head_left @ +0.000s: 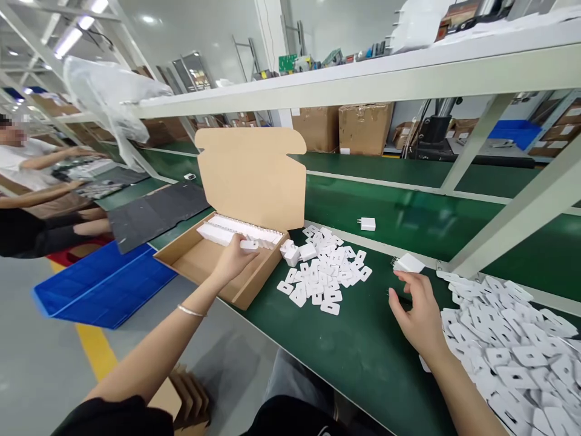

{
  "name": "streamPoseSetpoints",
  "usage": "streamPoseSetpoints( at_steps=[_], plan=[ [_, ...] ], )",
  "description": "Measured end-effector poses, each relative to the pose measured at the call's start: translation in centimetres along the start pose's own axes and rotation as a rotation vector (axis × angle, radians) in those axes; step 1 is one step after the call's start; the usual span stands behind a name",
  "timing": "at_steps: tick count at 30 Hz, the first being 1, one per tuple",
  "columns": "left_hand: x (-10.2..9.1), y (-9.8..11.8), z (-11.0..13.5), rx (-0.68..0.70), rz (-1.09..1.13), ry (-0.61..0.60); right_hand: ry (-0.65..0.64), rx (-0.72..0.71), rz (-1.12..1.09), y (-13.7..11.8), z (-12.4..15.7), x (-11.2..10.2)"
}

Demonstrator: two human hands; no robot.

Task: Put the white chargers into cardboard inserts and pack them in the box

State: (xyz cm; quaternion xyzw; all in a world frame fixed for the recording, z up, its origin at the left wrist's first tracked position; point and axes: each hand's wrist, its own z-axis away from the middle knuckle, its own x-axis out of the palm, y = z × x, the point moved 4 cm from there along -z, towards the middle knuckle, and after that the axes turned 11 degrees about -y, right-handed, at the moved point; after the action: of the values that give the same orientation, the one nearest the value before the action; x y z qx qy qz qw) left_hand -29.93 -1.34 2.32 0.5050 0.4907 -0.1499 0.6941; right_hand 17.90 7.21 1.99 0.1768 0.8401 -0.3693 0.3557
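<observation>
My left hand [233, 261] is closed on a white charger [249, 245] over the open cardboard box [254, 290]. Rows of white chargers [213, 233] stand along the box's far side, and its lid is up. My right hand [420, 315] is over the green table, thumb and fingers apart with nothing between them. Just beyond its fingertips is another white charger [410, 263] with metal prongs. Flat white plates with slots lie in a small pile [324, 266] between my hands. A few chargers [290, 253] sit against the box's right side.
A larger heap of slotted white plates [508, 345] covers the right of the table. One charger [367, 224] lies farther back. A shelf [340, 85] with a slanted post [481, 139] crosses ahead. At left are a dark mat [158, 212], a blue bin [104, 284] and co-workers.
</observation>
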Motion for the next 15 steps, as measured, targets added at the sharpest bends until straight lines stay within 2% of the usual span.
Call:
streamPoseSetpoints(
  at_steps=[3, 6, 11, 15],
  plan=[
    [-0.4, -0.8, -1.1, -0.004, -0.418, 0.049, 0.037, -0.021, -0.022, -1.0, -0.7, -1.3],
    [0.0, -0.5, -2.1, 0.035, -0.653, 0.066, 0.151, -0.055, -0.066, -2.3, -1.5, -3.5],
    [0.2, -0.3, -3.9, 0.019, -0.673, 0.110, 0.326, -0.025, -0.276, -3.7, -2.6, -7.6],
    [0.2, -1.0, -4.1, 0.010, -0.670, 0.117, 0.520, 0.016, -0.368, -4.0, -2.3, -11.3]
  ],
)
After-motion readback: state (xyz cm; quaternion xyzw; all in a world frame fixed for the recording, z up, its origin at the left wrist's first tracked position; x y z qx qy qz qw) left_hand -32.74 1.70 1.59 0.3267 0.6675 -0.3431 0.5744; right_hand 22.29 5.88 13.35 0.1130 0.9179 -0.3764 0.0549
